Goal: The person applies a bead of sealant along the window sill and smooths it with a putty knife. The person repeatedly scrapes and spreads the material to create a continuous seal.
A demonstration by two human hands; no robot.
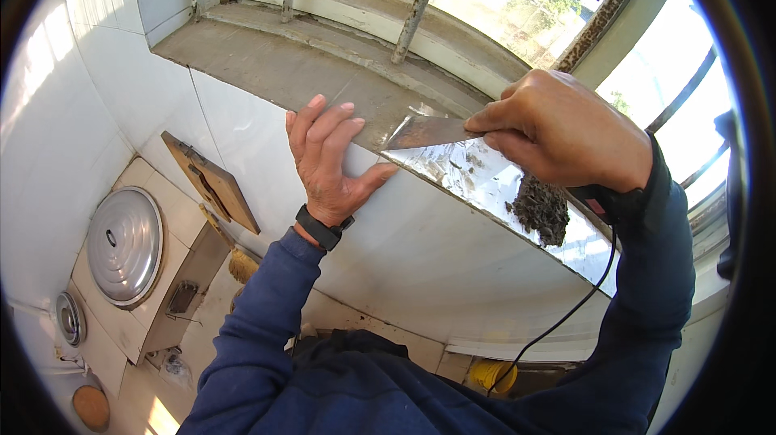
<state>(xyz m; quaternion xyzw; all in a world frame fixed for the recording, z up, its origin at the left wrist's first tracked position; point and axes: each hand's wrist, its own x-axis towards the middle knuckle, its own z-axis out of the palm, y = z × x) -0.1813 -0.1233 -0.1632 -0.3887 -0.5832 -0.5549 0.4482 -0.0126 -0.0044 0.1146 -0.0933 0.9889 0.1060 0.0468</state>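
Observation:
My right hand [548,132] grips a flat metal scraper blade [430,133], its edge lying on the tiled windowsill [339,80] at the border between a brown, dirty stretch and a white, shiny stretch. Behind that hand, a dark clump of scraped-off dirt [542,210] rests on the white part, with smears and crumbs between it and the blade. Fingers spread and holding nothing, my left hand [333,159] is at the sill's front edge, left of the blade; its fingertips reach over the brown surface.
Rusty window bars [420,7] rise from the sill's back. A black cable [561,320] hangs from my right wrist. Down left are a tiled stove with a round metal lid [125,246], a wooden board [211,183] on the wall and a straw brush [242,265]. A yellow container [494,374] lies below.

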